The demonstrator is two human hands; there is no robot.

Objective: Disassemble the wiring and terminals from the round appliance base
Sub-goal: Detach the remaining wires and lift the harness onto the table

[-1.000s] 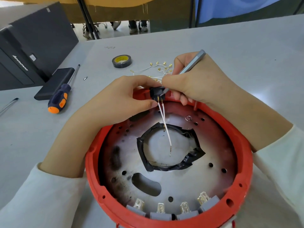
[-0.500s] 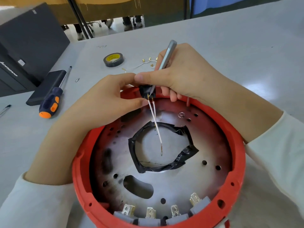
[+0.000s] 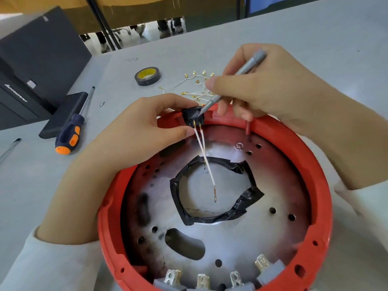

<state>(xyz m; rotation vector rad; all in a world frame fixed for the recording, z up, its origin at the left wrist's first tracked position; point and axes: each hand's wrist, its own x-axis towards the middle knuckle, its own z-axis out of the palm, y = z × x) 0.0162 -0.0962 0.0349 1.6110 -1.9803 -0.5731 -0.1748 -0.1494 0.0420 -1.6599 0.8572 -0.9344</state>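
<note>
The round red appliance base lies open side up on the grey table, its metal plate ringed with black tape around the centre hole. My left hand pinches a small black switch at the far rim. Two white wires hang from the switch's gold terminals over the plate. My right hand grips a thin grey screwdriver whose tip touches the switch's top right edge. Several grey terminal blocks with metal tabs sit along the near rim.
A heap of loose white wires with gold terminals lies beyond the base, beside a roll of black tape. A blue-and-orange screwdriver, a small screw, a black slab and a black computer case are at the left.
The grey screwdriver has tilted over to the right and its tip has shifted to the switch's right edge. My left hand keeps its pinch on the switch; the view shifted slightly.
</note>
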